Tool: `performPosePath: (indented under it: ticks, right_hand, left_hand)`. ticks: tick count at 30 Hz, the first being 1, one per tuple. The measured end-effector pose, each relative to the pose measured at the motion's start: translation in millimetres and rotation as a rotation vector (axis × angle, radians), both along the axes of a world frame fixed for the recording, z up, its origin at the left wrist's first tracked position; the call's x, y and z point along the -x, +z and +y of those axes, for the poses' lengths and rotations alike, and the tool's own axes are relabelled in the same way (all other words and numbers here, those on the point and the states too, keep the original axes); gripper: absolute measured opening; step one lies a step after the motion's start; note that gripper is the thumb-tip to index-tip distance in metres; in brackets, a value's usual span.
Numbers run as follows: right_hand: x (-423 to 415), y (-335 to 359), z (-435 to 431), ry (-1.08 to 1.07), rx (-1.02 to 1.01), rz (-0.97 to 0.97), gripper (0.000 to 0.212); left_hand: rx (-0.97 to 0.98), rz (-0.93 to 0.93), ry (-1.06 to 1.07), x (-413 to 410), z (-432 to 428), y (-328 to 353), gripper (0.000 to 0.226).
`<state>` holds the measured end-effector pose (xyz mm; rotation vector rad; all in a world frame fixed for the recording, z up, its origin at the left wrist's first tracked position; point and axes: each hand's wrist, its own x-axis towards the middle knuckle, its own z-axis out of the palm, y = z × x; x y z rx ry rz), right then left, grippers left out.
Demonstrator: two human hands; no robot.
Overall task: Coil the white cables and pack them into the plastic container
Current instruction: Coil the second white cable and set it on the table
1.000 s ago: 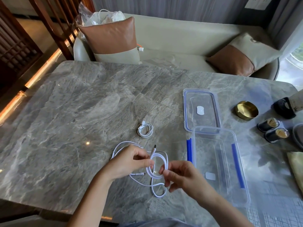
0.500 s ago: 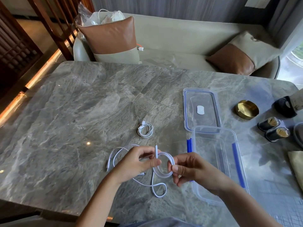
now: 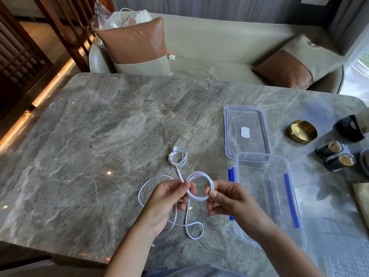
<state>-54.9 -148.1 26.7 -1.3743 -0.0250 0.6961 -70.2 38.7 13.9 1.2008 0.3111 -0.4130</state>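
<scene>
Near the table's (image 3: 99, 156) front edge, left hand (image 3: 167, 198) and right hand (image 3: 227, 198) pinch the white cable's (image 3: 199, 173) coil; since 0.5 s ago its plug (image 3: 178, 172) has tipped, long axis now pointing far-left.

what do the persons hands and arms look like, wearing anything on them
Both are bare. The left hand and right hand have no gloves, and no rings show on the visible fingers. The left forearm and right forearm are uncovered as far as the frame shows: no sleeves, watch or bracelet. Fingernails look short and unpainted.
</scene>
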Motion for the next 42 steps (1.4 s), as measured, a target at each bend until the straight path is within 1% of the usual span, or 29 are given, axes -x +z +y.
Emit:
performPosePath:
  ticks: [3,6,8,10,11,12,14,15,16,18,20,21,22,24,26,28,30,32,34,36,39,42]
  right_hand:
    - [0,-1,2,-0.002,-0.004,0.020,0.013]
    - [2,-5,5,-0.065,-0.010,0.042,0.016]
    - [5,-10,9,-0.145,-0.044,0.078,0.022]
    - [10,-15,13,-0.184,-0.050,0.155,0.031]
    - [14,-17,15,-0.157,-0.028,0.205,0.035]
    - [18,-18,17,-0.085,0.007,0.255,0.042]
    - [27,-21,22,0.118,0.059,0.357,0.060]
    - [32,-21,26,0.182,0.052,0.414,0.066]
    - [35,-21,30,0.198,0.020,0.478,0.068]
    - [39,-18,37,0.087,-0.138,0.691,0.061]
    - [40,-13,45,-0.152,-0.412,0.970,0.046]
    - [41,-10,47,-0.264,-0.525,1.052,0.037]
    - [42,-7,49,-0.365,-0.607,1.086,0.028]
    - [45,-2,53,-0.502,-0.672,1.085,0.014]
    - [49,-1,54,-0.561,-0.655,1.037,0.012]
    - [51,2,50,-0.579,-0.580,0.914,0.017]
    - [50,6,42,-0.575,-0.460,0.696,0.021]
    - [46,9,33,-0.529,-0.320,0.420,0.025]
    - [42,12,24,-0.454,-0.172,0.164,0.026]
    - [38,14,18,-0.355,-0.037,-0.026,0.026]
    - [35,18,11,-0.245,0.113,-0.209,0.025]
    - [33,24,8,-0.180,0.203,-0.298,0.024]
  left_hand:
    - [0.097,0.043,0.027,0,-4,2,0.017]
    - [0.073,0.039,0.090,1,-8,2,0.018]
    - [0.072,0.024,0.157,1,-12,3,0.018]
    - [0.075,0.001,0.232,0,-16,5,0.017]
    - [0.077,-0.013,0.267,0,-18,6,0.017]
    - [0.078,-0.029,0.295,-1,-19,7,0.017]
    - [0.072,-0.060,0.331,-2,-23,11,0.017]
    - [0.068,-0.071,0.340,-2,-25,13,0.017]
    - [0.068,-0.077,0.344,-2,-27,15,0.016]
    - [0.079,-0.088,0.341,-1,-31,19,0.016]
    - [0.088,-0.104,0.330,0,-31,24,0.016]
    - [0.089,-0.111,0.321,1,-30,26,0.015]
    - [0.087,-0.116,0.312,1,-29,29,0.016]
    - [0.055,-0.127,0.296,2,-25,33,0.017]
    - [-0.025,-0.142,0.281,2,-17,36,0.019]
    - [-0.091,-0.146,0.268,0,-7,37,0.020]
    - [-0.138,-0.128,0.231,0,4,36,0.020]
    - [-0.169,-0.089,0.156,2,11,34,0.020]
    - [-0.182,-0.057,0.049,6,14,32,0.020]
    - [-0.199,-0.060,-0.049,9,14,32,0.019]
    - [-0.241,-0.091,-0.137,7,14,34,0.020]
    - [-0.284,-0.112,-0.214,5,14,37,0.018]
